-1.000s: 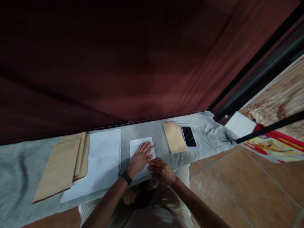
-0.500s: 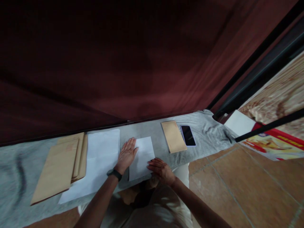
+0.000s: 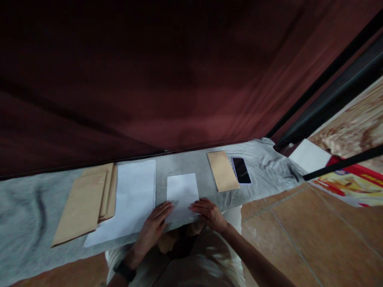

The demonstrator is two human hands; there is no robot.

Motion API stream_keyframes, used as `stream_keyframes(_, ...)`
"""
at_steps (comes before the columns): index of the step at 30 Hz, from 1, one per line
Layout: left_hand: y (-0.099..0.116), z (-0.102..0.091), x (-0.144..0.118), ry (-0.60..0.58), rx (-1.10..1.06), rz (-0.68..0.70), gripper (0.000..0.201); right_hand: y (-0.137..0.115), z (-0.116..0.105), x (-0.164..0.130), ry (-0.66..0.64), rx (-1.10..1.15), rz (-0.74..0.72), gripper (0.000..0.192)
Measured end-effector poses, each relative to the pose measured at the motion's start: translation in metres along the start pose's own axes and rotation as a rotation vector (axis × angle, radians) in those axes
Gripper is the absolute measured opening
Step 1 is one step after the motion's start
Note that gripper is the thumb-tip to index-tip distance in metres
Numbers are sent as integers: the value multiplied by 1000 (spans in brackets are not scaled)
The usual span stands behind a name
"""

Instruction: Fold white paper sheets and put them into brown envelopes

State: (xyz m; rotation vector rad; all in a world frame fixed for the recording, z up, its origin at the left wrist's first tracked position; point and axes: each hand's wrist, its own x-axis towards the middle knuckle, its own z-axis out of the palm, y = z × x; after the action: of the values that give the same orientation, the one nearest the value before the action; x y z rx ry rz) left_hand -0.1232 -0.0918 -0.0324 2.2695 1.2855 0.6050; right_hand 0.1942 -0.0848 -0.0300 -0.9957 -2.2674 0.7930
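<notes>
A small white sheet of paper (image 3: 182,189), perhaps folded, lies flat in front of me on a grey cloth. My left hand (image 3: 154,223) rests at its lower left edge, fingers stretched and close together, a dark watch on the wrist. Opposite it, at the lower right edge, my right hand (image 3: 209,214) touches the paper with its fingertips, fingers extended. Both thumbs are partly hidden. Left of my left hand is a larger stack of white paper (image 3: 136,191), partly covered by several brown envelopes (image 3: 82,201).
A smaller brown envelope (image 3: 223,171) lies to the right beside a phone (image 3: 241,170). The grey cloth (image 3: 260,159) covers a narrow surface against a dark red curtain (image 3: 179,99). Black bars and a colourful box (image 3: 353,179) are at the far right, above a tiled floor (image 3: 284,227).
My left hand has slid from the small paper's upper left edge down toward its lower left edge, nearer to me. My right hand stays at the right edge. The view has shifted slightly.
</notes>
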Motion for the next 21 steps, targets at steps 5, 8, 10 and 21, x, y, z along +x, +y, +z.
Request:
stream_keyframes(5,-6,5,12,119,-109,-52,28,-6,-7,2,81,17,20,35)
stream_keyframes(8,0,4,20,194,-162,-140,31,-1,-7,5,144,-24,81,30)
stream_keyframes(10,5,2,25,235,-194,-224,35,3,-5,10,173,-69,154,32)
stream_keyframes(21,17,0,66,333,-166,-509,37,14,4,57,301,-166,498,35)
